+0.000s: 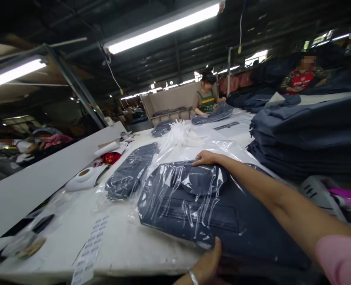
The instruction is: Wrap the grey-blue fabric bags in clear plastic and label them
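Step in hand, as judged: fitting a clear plastic sleeve (190,209) over a dark fabric piece (261,221), which serves as the landmark for this report. The sleeve shows glossy creases over the left portion of the dark fabric piece; its right portion, toward the wearer's right arm, appears uncovered. Enclosure is therefore judged incomplete.

Next move, as judged: it calls for both edges of the sleeve to be held level and eased toward the uncovered portion, without snagging or creasing the fabric.

Position relative to the fingers: the dark fabric piece lies flat on the table (124,245), between the two hands. The right hand (207,157) is at its far edge, fingers bent and drawn together with the thumb, apparently pinching the sleeve; whether fabric is caught as well cannot be told. The left hand (209,259) is at its near edge, thumb raised against the edge; the remaining fingers are hidden, so their closure cannot be told.

Surroundings: a second wrapped piece (130,170) lies just left of the dark fabric piece. A bundle of white strips (181,134) lies beyond it, a printed label sheet (90,249) to its near left, and a stack of dark fabric (300,134) to its far right.
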